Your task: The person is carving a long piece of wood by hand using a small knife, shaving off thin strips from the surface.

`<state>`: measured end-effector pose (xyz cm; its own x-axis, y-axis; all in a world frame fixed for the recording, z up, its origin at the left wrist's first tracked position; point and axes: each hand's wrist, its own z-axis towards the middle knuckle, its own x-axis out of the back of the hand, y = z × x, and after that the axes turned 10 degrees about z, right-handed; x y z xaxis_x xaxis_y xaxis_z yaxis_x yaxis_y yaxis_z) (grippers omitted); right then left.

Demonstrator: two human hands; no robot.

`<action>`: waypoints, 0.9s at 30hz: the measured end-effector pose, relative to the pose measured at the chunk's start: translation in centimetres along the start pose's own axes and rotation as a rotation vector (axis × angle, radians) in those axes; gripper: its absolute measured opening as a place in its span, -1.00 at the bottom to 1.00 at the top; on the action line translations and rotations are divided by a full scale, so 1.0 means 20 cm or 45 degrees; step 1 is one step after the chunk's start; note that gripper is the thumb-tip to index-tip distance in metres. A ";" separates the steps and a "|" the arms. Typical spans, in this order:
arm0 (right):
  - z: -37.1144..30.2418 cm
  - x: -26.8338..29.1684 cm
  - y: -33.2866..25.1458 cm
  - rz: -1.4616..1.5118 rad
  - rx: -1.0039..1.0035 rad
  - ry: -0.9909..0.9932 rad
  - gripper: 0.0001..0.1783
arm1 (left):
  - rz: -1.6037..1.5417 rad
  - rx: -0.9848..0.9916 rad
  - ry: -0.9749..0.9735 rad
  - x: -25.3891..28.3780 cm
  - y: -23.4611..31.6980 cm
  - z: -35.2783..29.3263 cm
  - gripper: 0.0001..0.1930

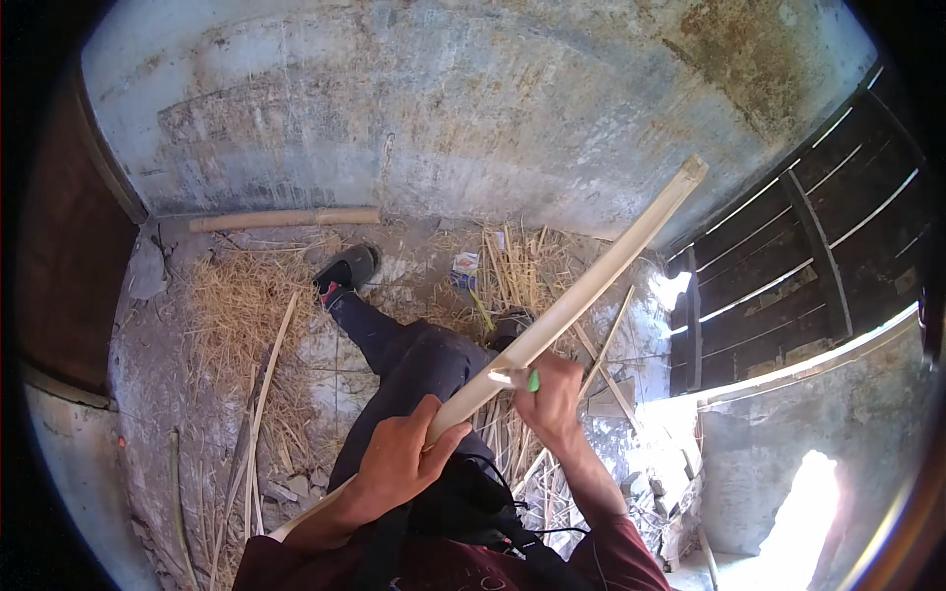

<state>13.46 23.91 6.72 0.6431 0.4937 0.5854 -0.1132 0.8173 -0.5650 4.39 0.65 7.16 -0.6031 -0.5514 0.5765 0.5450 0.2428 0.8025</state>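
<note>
A long pale split-bamboo strip (601, 276) slants across my lap, from beside my left forearm up to the far right. My left hand (404, 455) is closed round its lower part, thumb on the near side. My right hand (554, 402) grips a knife (533, 380) by its green handle, most of which the fingers hide. The bright blade lies against the strip, just beyond my left hand. Under the strip are my legs in dark trousers (419, 369); one dark shoe (350, 268) rests on the floor.
Straw-like shavings (241, 310) cover the floor on the left, with thin strips (264, 414) beside them. A bamboo pole (286, 220) lies along the stained wall (443, 108). Near more split pieces (512, 266) sits a small blue-and-white packet (464, 270). Dark slatted boards (788, 266) stand at right.
</note>
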 end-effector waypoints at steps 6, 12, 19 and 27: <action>0.01 0.05 0.02 -0.126 -0.073 -0.003 -0.86 | 0.068 -0.052 0.073 0.00 0.01 -0.02 -0.63; -0.01 -0.01 0.01 -0.091 0.151 -0.078 -0.79 | 0.065 0.030 -0.001 0.01 0.02 -0.01 -0.63; 0.00 0.03 0.03 -0.144 0.172 -0.048 -0.90 | 0.065 -0.015 0.032 -0.01 -0.01 -0.02 -0.63; -0.02 0.03 0.01 -0.105 -0.010 -0.128 -0.90 | 0.046 0.023 0.004 0.00 0.00 0.00 -0.62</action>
<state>14.07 24.26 6.78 0.5707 0.4528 0.6850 -0.0570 0.8541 -0.5170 4.40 0.58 7.18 -0.5814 -0.5443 0.6047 0.5559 0.2770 0.7838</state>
